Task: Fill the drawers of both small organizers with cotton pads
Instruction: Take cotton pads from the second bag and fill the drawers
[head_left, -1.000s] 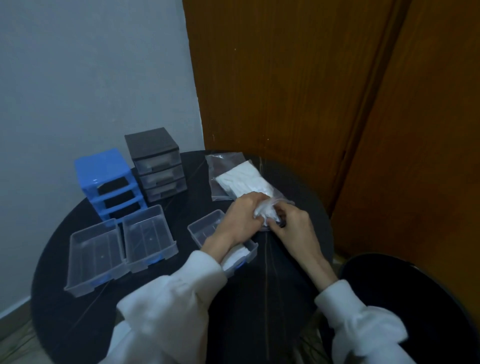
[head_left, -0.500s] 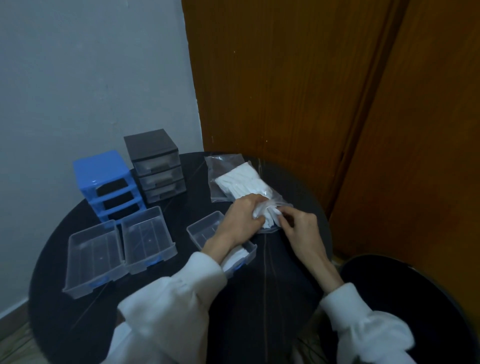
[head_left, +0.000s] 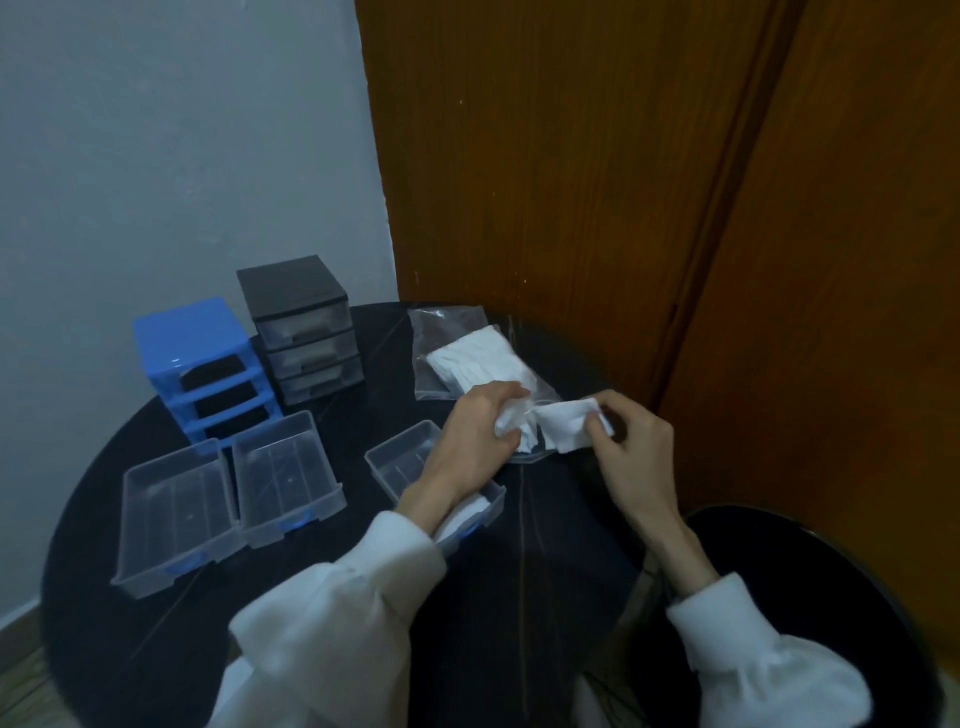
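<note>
- White sleeves (head_left: 332, 618) of a person reach in from the near edge over a round black table (head_left: 156, 639).
- The left hand (head_left: 470, 441) is curled round a crumpled bunch of white cotton pads (head_left: 511, 421), gripping it at the mouth of a clear plastic bag (head_left: 452, 332).
- The right hand (head_left: 631, 452), just right of the left, pinches a single pad (head_left: 563, 428) between thumb and fingers; this pad is soft, white, roughly square and slightly creased, and its left edge meets the bunch.
- Under the left wrist lies a clear drawer (head_left: 400, 462) with a blue handle; a white pad shows in its near end.
- Left of that drawer, two more clear drawers (head_left: 176, 514) sit side by side on the table, touching, each showing only its bare clear bottom and a blue handle at its near end.
- Behind the hands, the bag lies flat with a white stack of pads inside.
- Left of the bag stands a dark grey organizer (head_left: 301, 327) with three clear drawers in place.
- Just left of it stands a blue organizer (head_left: 192, 338), its three slots showing dark.
- Behind the table are a pale wall (head_left: 182, 156) and a brown wooden door (head_left: 571, 182).
</note>
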